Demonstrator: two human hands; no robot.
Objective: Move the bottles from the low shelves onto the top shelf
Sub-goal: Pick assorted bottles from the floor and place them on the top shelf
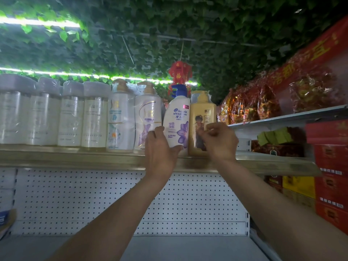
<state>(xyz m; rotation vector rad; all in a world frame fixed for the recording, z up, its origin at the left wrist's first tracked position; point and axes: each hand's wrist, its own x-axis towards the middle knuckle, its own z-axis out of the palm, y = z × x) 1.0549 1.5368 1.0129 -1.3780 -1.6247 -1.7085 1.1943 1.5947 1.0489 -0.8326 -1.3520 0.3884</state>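
Left hand (160, 147) gripping white shampoo bottle (177, 121) on top shelf (75, 159), hiding its base, right hand (218, 140) with fingers curled against gold bottle (202, 117), grip unclear, label partly covered

1. A red paper lantern (179, 72) hung on a thin cord from a ceiling covered in green ivy leaves (188, 31).
2. Left of the lantern, two bright light strips (39, 23) ran across the leaves.
3. To the lantern's right, cellophane-wrapped red and gold packages (250, 102) crowded a side shelf beneath a red banner (310, 53) with yellow characters.
4. Lower right of it stood stacked red boxes (331, 185) and a yellow box (299, 185).
5. Below the lantern stretched a white pegboard panel (94, 200).
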